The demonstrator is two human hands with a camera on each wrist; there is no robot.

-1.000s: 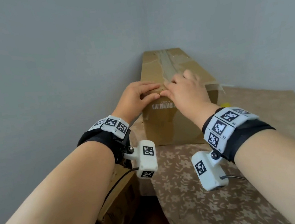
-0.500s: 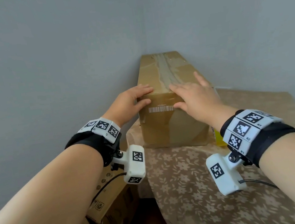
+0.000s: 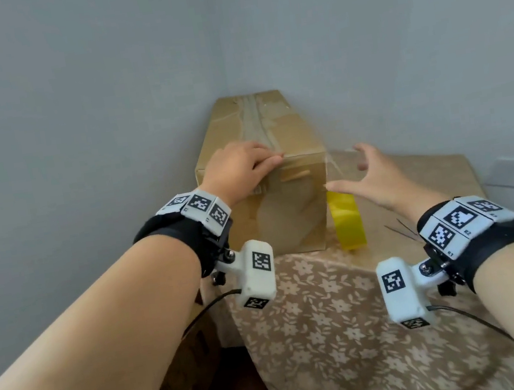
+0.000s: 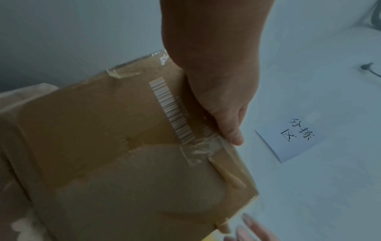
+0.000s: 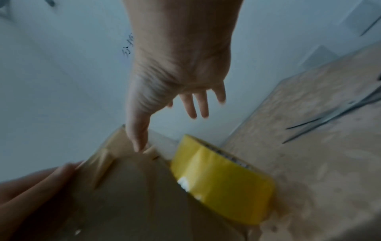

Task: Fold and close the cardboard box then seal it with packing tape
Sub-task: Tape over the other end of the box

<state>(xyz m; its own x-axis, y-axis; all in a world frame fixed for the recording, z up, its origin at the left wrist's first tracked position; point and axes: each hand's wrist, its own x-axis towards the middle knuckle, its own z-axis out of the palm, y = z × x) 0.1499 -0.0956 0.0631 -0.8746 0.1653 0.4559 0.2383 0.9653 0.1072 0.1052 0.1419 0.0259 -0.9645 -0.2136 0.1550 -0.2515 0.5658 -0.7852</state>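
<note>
A long brown cardboard box (image 3: 288, 216) stands closed in the wall corner, with clear tape (image 3: 253, 119) along its top seam. My left hand (image 3: 245, 170) rests on the box's near top edge, fingers on the lid. The thumb (image 4: 228, 130) lies along the edge over wrinkled tape (image 4: 200, 150). My right hand (image 3: 368, 175) hovers to the right of the box with fingers spread, holding nothing. Just under it a yellow roll of packing tape (image 3: 346, 218) stands on edge against the box's right side (image 5: 222, 179). A loose bit of clear tape (image 3: 343, 162) sticks out from the box's upper right corner.
The table (image 3: 332, 316) has a floral cloth and walls close behind and to the left. Thin dark blades, seemingly scissors (image 3: 401, 230), lie right of the roll. A second cardboard box (image 3: 190, 363) sits below the table's left edge. A wall socket (image 3: 510, 172) is at right.
My right hand left the box top and moved right and down beside the box, above the yellow roll. My left hand slid toward the middle of the near edge.
</note>
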